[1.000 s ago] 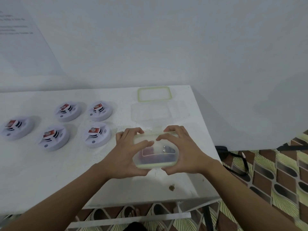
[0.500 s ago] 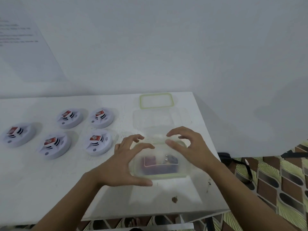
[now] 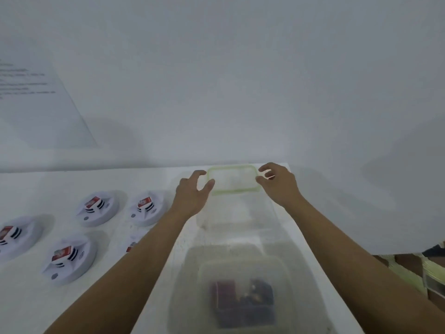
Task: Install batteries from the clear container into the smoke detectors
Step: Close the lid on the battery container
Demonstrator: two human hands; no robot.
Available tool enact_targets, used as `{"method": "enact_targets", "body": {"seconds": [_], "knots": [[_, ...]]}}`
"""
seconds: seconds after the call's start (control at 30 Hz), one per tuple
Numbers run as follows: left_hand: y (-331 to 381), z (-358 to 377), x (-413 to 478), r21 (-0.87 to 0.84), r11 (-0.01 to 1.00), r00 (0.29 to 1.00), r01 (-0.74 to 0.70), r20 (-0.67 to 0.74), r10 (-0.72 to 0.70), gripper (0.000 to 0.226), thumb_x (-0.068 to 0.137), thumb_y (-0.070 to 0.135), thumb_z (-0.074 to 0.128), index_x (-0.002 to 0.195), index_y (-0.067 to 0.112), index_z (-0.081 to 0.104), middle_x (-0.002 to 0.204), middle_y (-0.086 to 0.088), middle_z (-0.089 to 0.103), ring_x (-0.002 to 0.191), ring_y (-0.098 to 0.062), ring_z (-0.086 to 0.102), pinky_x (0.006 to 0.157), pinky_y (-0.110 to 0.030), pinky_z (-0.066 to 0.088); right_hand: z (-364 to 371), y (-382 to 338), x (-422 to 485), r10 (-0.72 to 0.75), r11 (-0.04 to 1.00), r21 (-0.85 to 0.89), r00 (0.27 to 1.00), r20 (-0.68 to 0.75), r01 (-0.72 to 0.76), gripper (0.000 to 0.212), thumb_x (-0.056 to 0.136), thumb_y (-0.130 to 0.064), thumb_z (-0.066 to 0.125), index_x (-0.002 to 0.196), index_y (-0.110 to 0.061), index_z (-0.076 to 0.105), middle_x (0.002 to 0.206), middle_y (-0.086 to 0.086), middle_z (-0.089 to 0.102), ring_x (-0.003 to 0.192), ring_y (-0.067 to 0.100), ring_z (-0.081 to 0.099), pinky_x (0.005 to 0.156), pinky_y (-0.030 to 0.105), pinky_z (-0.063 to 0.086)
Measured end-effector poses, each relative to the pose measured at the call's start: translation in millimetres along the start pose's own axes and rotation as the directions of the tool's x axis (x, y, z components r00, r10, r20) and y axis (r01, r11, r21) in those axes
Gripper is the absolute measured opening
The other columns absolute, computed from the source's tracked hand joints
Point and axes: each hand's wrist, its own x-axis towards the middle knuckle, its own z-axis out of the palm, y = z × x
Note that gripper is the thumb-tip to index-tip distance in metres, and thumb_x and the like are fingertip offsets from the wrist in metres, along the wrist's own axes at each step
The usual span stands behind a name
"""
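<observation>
1. Wall (image 3: 240,80). Plain and pale, behind everything. A printed sheet (image 3: 36,104) hangs at far left, its text too blurred to read.

2. Tabletop (image 3: 149,179). White, and carries all items below.

3. Clear container (image 3: 240,268). This is the task's thing. It sits nearest the viewer at right of centre, between the two forearms, and is blurred. Whether it is covered cannot be told.

4. Second clear tub (image 3: 233,213). Sits just beyond the container, with nothing seen inside it.

5. Smoke detectors (image 3: 97,208). Five white discs with red-labelled centres, grouped at left, well apart from the container. One (image 3: 132,245) is mostly hidden by the left forearm.

6. Green-rimmed lid (image 3: 232,180). Lies flat at the far edge, just past the tub. Judged step: handling this lid. To do it well, take both short ends evenly, keep the lid level, hold it clear of the tub rim, and keep the left forearm off the detector beneath it.

7. Left hand (image 3: 192,196). Arm stretched far forward. Fingers (image 3: 199,173) and thumb are curved into an open C at the lid's left end. Whether they grip it cannot be told.

8. Right hand (image 3: 279,184). Mirrors the left, with thumb and fingers curved at the lid's right end. Contact cannot be told here either.

9. Batteries (image 3: 243,298). Dark red and black shapes inside the clear container, too blurred to count.
</observation>
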Motion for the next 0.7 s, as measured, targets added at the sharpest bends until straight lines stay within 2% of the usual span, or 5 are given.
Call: {"method": "enact_targets", "body": {"seconds": [0.1,0.2,0.37,0.57,0.7], "knots": [[0.9,11.3,31.7,0.054,0.993,0.992,0.109,0.051,-0.112,0.053,0.095,0.057,0.056,0.142,0.035,0.046,0.136,-0.017,0.051,0.129,-0.035,0.048,0.111,-0.047,0.040,6.3,-3.6,29.6,0.109,0.992,-0.076,0.990,0.093,-0.102,0.039,0.095,-0.031,0.065,0.131,-0.019,0.057,0.107,0.005,0.057,0.101,0.023,0.057,0.084,0.027,0.042],[1.2,20.8,50.7,0.088,0.985,0.988,0.148,0.038,-0.152,0.055,0.093,0.052,0.061,0.141,0.033,0.045,0.132,-0.016,0.050,0.123,-0.035,0.052,0.104,-0.047,0.046,19.2,3.2,54.8,0.185,0.977,-0.129,0.975,0.123,-0.169,0.053,0.094,-0.035,0.066,0.140,-0.015,0.050,0.125,0.011,0.060,0.126,0.028,0.053,0.100,0.034,0.044],[2.1,24.3,70.3,0.113,0.986,0.991,0.122,0.039,-0.127,0.056,0.088,0.035,0.073,0.137,0.028,0.048,0.125,-0.013,0.055,0.104,-0.024,0.055,0.090,-0.031,0.045,33.9,15.0,72.7,0.268,0.960,-0.123,0.953,0.142,-0.252,0.078,0.086,-0.033,0.078,0.149,-0.009,0.039,0.144,0.012,0.053,0.134,0.028,0.050,0.110,0.040,0.042],[3.1,18.2,71.2,-0.109,0.987,0.991,0.116,-0.057,-0.123,0.039,0.085,0.008,0.075,0.120,0.021,0.064,0.112,-0.007,0.060,0.106,-0.023,0.058,0.094,-0.041,0.053,37.9,17.9,83.5,0.291,0.942,-0.210,0.949,0.125,-0.261,0.080,0.085,-0.042,0.077,0.147,-0.006,0.041,0.148,0.012,0.042,0.131,0.026,0.048,0.102,0.034,0.041],[13.0,3.8,66.3,-0.336,0.940,0.995,0.064,-0.049,-0.085,0.044,0.082,0.007,0.081,0.118,0.026,0.065,0.114,-0.005,0.060,0.085,-0.016,0.062,0.070,-0.027,0.051,35.5,21.5,85.3,0.318,0.946,-0.099,0.941,0.113,-0.308,0.082,0.084,-0.040,0.079,0.147,-0.005,0.040,0.147,0.013,0.035,0.125,0.029,0.054,0.102,0.036,0.044]]}}
